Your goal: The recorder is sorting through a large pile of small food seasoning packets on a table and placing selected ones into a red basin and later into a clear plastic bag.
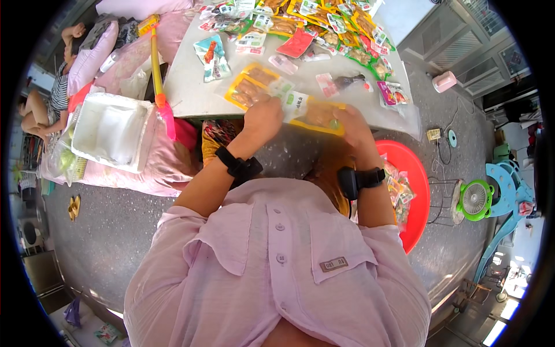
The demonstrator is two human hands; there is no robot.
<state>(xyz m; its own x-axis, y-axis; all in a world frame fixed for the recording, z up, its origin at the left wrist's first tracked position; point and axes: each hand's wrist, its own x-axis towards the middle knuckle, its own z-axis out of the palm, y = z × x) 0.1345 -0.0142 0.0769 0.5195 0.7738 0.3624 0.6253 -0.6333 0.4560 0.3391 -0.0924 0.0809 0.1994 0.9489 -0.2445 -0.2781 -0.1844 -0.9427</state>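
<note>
My left hand (263, 116) grips the inner end of a yellow-edged plastic food packet (314, 113), and my right hand (353, 126) holds its outer end. The packet spans the gap between my hands at the table's near edge. Another yellow-edged packet (249, 89) lies behind and beside my left hand; whether that hand also holds it, I cannot tell. Beyond, a small dark item in clear wrap (349, 81), a purple packet (393, 93), a blue-and-white packet (212, 57) and a red packet (296, 42) rest on the white table (182, 86).
Many sealed packets (321, 17) are heaped at the table's far side. A red basin (419, 191) with packets stands right of my legs. A white foam box (113, 130) sits on the pink-covered bed at left, where another person (58, 93) is. A green fan (475, 200) stands at right.
</note>
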